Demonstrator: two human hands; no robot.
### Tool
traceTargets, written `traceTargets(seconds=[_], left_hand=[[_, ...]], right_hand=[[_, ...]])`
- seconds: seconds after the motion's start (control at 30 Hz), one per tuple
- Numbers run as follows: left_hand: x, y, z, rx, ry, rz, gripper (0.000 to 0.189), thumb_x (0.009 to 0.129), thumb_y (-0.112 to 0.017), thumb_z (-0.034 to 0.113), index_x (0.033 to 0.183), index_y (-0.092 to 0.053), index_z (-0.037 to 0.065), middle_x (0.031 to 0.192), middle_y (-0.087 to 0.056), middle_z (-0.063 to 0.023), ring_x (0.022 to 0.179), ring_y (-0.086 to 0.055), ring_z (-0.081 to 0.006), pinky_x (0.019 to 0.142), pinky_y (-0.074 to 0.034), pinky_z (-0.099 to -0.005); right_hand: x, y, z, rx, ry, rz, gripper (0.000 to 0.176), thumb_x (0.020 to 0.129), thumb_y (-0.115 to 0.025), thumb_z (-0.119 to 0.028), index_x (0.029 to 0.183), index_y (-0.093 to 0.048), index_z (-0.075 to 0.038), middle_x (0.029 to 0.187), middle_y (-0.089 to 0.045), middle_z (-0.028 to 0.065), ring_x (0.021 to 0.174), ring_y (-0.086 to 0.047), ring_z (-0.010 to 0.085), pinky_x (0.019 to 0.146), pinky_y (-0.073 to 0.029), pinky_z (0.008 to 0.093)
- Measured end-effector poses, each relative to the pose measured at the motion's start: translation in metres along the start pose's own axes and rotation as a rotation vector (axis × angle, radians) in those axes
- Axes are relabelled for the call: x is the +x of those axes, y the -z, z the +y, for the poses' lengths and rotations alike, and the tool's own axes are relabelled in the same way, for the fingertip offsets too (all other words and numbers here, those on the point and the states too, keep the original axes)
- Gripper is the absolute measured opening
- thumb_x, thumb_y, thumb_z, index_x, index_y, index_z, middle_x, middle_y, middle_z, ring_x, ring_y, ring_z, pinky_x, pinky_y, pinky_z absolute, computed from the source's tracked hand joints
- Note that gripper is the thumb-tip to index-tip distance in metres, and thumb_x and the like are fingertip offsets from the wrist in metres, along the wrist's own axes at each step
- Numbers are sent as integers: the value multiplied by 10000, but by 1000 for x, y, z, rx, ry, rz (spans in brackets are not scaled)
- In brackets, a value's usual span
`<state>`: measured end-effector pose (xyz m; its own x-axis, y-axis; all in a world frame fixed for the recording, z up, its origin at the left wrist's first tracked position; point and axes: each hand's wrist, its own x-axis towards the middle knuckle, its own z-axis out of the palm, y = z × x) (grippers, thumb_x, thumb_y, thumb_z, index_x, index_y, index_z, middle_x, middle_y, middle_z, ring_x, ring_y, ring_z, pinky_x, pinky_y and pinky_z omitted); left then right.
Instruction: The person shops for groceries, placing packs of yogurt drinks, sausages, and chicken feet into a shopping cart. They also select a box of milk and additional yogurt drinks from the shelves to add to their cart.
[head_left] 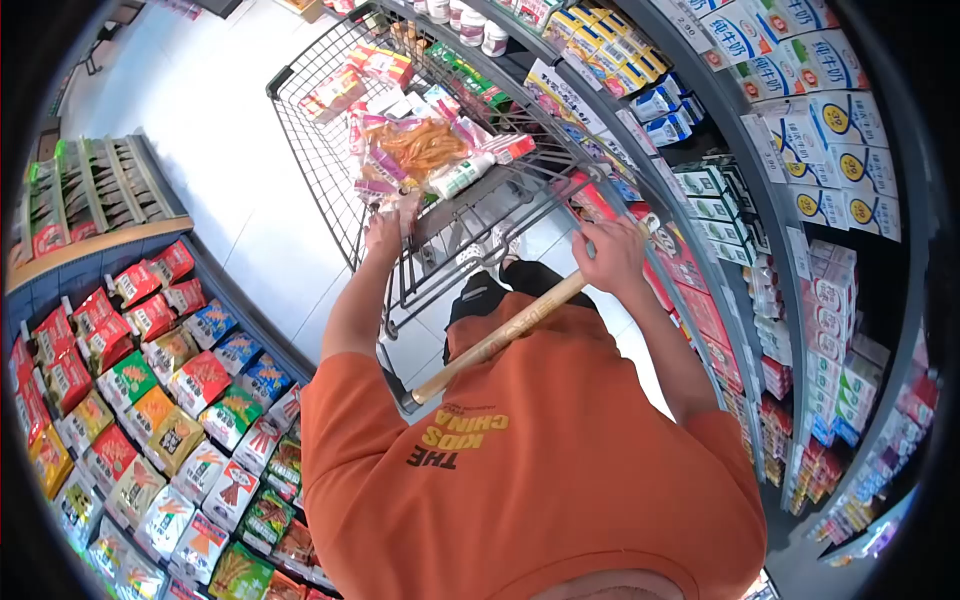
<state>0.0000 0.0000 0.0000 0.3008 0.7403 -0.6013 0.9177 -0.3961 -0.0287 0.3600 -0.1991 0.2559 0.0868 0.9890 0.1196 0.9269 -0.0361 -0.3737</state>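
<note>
A black wire shopping cart (310,140) stands in front of me with mixed packets inside. My left hand (392,226) reaches over its near end, fingers stretched toward the corner of a clear packet of orange-brown food (415,146). Whether the fingertips touch that packet I cannot make out. Beside the packet lies a white and green container (462,176). At the right, my right hand (608,254) is closed around the end of the cart's tan push handle (500,338), which slants across in front of my orange shirt.
On the left, a low display (170,380) carries rows of snack bags. A tall shelf (745,110) close on the right holds milk cartons (835,125) and boxes. Pale floor tiles (220,120) run ahead, with another snack rack (90,195) at the far left.
</note>
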Motion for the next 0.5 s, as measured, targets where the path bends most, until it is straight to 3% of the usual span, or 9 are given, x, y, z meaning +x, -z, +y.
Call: traceTargets(seconds=[0.07, 0.1, 0.17, 0.3, 0.4, 0.5], left_hand=[[12, -9, 13, -70, -28, -14, 645, 848, -669, 70, 1422, -400, 192, 1416, -456, -254, 1282, -500, -359, 1050, -420, -533], [-10, -15, -28, -49, -23, -25, 635, 848, -665, 62, 1413, -405, 189, 1390, -474, -247, 1260, -515, -357, 1032, -435, -526], [-2, -16, -23, -63, -56, 28, 614, 848, -659, 46, 1393, -413, 183, 1339, -509, -234, 1215, -546, -354, 997, -465, -511], [14, -33, -27, -56, -123, 103, 470, 870, -632, 66, 1307, -473, 132, 1228, -594, -205, 1109, -620, -356, 893, -525, -486], [8, 10, -24, -60, -135, 60, 387, 846, -660, 139, 1218, -562, 97, 1099, -669, -193, 1019, -670, -354, 832, -549, -460], [-11, 88, -14, -146, -136, 26, 371, 793, -688, 199, 1129, -620, 60, 992, -707, -189, 957, -696, -338, 804, -560, -435]], right_hand=[[-5, 4, 15, 9, 14, 61, 113, 805, -667, -185, 781, -679, -75, 656, -637, 84, 579, -579, 280, 620, -400, 381], [-6, -10, -17, 52, 7, 60, 110, 805, -665, -181, 783, -679, -74, 644, -629, 77, 571, -574, 277, 618, -399, 380], [-4, -7, -16, 48, 29, 101, 105, 804, -663, -174, 786, -680, -72, 621, -611, 63, 557, -564, 269, 614, -398, 377], [-2, -4, -22, 30, -46, 75, 189, 807, -651, -198, 657, -583, -105, 564, -567, 83, 577, -587, 307, 654, -456, 394], [-5, -7, -23, 15, -56, 70, 181, 806, -656, -201, 664, -591, -110, 559, -560, 84, 572, -584, 307, 650, -458, 396], [-8, -10, -24, 10, -47, 96, 180, 811, -658, -211, 672, -600, -112, 557, -559, 86, 572, -585, 310, 651, -461, 402]])
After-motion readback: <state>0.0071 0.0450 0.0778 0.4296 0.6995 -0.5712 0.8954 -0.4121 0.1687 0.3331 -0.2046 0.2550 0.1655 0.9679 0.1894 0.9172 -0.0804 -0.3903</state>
